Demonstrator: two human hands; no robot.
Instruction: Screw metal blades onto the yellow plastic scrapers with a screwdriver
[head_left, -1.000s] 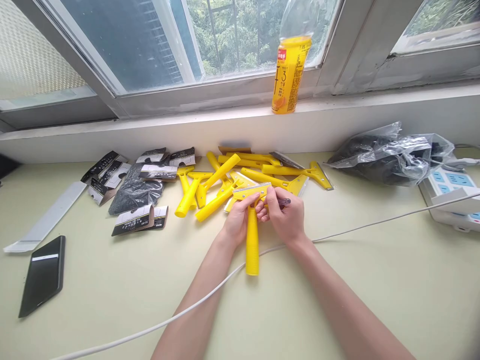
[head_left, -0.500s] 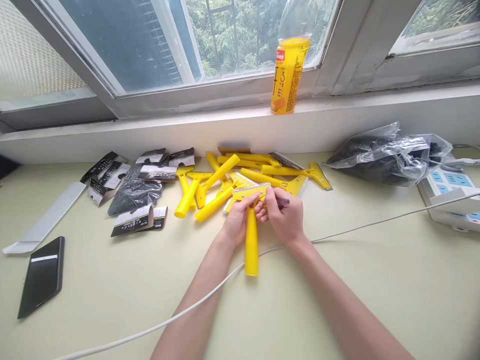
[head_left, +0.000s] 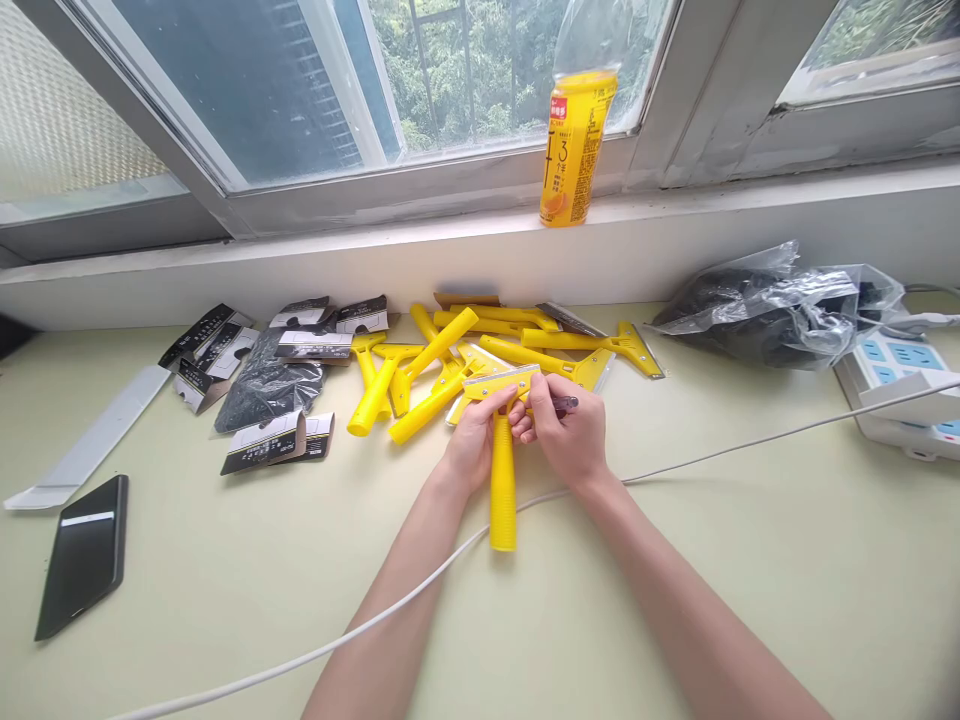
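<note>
A yellow scraper (head_left: pixel 503 480) with a metal blade edge along its head is held head-up, its ribbed handle pointing down toward me. My left hand (head_left: pixel 471 440) grips it at the head, thumb across the front. Closed beside the head's right end, my right hand (head_left: pixel 568 425) has a slim dark pen-like object (head_left: pixel 565 404) in its fist. The hidden end of that object lies behind the fingers. Just beyond my hands lies a pile of several yellow scrapers (head_left: pixel 431 405), handles crossing each other.
A white cable (head_left: pixel 405 600) runs across the table under the scraper. Card packaging (head_left: pixel 262 445) and a black plastic bag (head_left: pixel 266 375) lie left, near a phone (head_left: pixel 82 560) and white strip (head_left: pixel 94 435). A clear bag (head_left: pixel 780 310), power strip (head_left: pixel 900 365) and drink bottle (head_left: pixel 577 150) stand at right and back.
Both hands and the scraper stay practically where they were. Only a very slight shift of the camera view shows.
</note>
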